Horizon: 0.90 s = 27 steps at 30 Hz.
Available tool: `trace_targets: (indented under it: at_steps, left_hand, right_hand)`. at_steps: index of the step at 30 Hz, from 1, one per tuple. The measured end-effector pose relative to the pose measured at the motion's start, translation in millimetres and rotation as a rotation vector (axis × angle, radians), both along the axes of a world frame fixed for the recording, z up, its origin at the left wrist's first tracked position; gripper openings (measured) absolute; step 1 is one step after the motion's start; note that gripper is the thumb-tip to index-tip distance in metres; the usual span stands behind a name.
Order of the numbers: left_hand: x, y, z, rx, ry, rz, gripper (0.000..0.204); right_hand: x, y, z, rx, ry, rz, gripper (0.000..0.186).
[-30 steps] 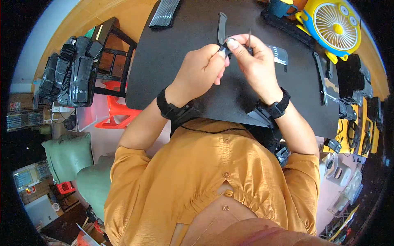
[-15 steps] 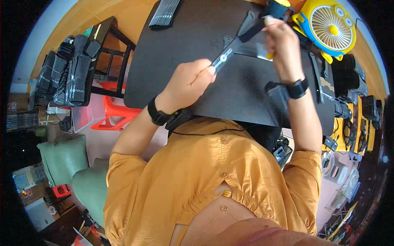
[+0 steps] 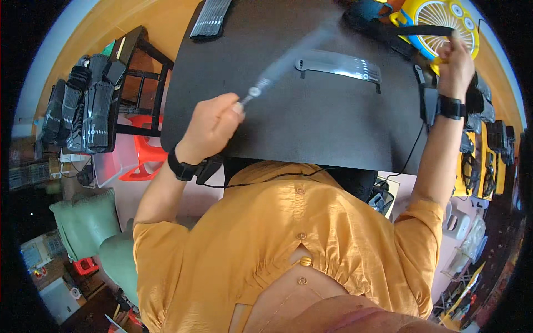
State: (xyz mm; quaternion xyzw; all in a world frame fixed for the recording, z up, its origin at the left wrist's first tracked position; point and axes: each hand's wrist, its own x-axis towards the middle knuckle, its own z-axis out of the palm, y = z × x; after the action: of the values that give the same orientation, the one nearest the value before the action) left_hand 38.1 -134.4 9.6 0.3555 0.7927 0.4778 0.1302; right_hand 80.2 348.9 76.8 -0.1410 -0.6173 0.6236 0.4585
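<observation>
My left hand point(image 3: 214, 125) is closed on one end of a long, narrow strip point(image 3: 286, 61). The strip looks translucent and silvery with white print, and motion smears its far part. My right hand point(image 3: 458, 66), raised at the far right in front of the fan, pinches the end of a black strap point(image 3: 425, 30). This strap stretches leftward toward dark things at the table's far edge, where its other end is unclear. Between the hands, a shiny clear sleeve point(image 3: 338, 66) with white print and a rounded, holed end lies flat on the black table point(image 3: 311, 122).
A stack of packaged strips point(image 3: 211, 18) sits at the table's far left. The yellow and blue fan point(image 3: 441, 25) stands at the far right. More bundled strips point(image 3: 97, 114) lie on a black bench at left, beside a red stool point(image 3: 145, 152). A cable hangs by my right wrist.
My right hand has swung right, away from the strip, and now holds out a black strap. My left hand has drawn left and nearer with its strip. The sleeve on the table shows fully.
</observation>
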Motion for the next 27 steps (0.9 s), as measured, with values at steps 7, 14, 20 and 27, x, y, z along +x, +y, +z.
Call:
trace_targets:
  at_steps: [7,14,20,27]
  left_hand:
    - [-20.5,-5.5,-8.2,-0.217,-0.303,0.304,0.035]
    - [-24.7,51.6,27.3,-0.029,0.298,0.021,0.030]
    - [-27.0,109.5,4.5,0.133,-0.394,-0.621,0.044]
    - [-50.6,114.3,1.7,-0.083,-0.633,-0.581,0.023]
  right_hand:
    - [32.2,-27.6,16.8,-0.029,0.085,0.231,0.010]
    - [66.9,-114.1,18.2,0.152,-0.268,0.618,0.027]
    - [65.5,-124.5,3.5,0.110,-0.229,0.880,0.027]
    - [75.7,-84.3,-22.5,0.022,-0.472,0.809,0.018]
